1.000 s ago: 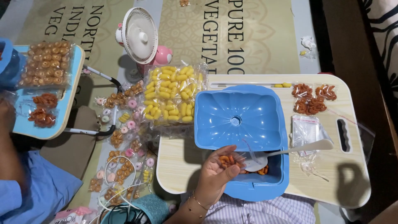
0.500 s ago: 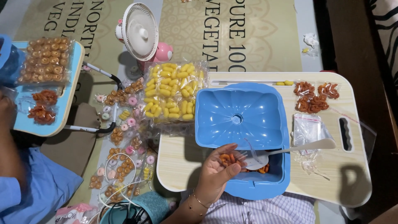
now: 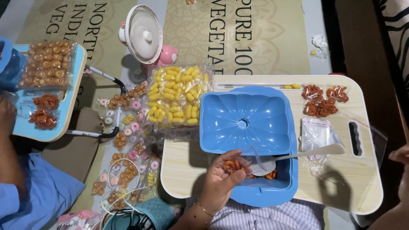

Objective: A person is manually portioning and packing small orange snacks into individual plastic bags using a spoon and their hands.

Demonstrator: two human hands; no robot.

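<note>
Cupping orange snack pieces (image 3: 232, 165), your left hand (image 3: 221, 179) half-curls above the blue container (image 3: 272, 191); your right hand (image 3: 402, 170) shows only partly, grip unclear.

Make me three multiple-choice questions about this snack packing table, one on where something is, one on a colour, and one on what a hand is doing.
1. Where does the white spoon lie?
A. On the floor by the fan
B. Across the open part of the blue container, handle toward the right
C. On the big bag of yellow snacks

2. What colour is the container's lid?
A. Blue
B. Red
C. Green

3. What is the left hand doing?
A. Resting flat and empty on the table
B. Gripping the fan
C. Cupping orange curled snacks at the container

Answers:
1 B, its bowl sits over the container opening and its handle reaches across the wooden lap table.
2 A, the ribbed lid matches the blue container.
3 C, the snacks lie in its curled palm and fingers at the container's edge.
</note>
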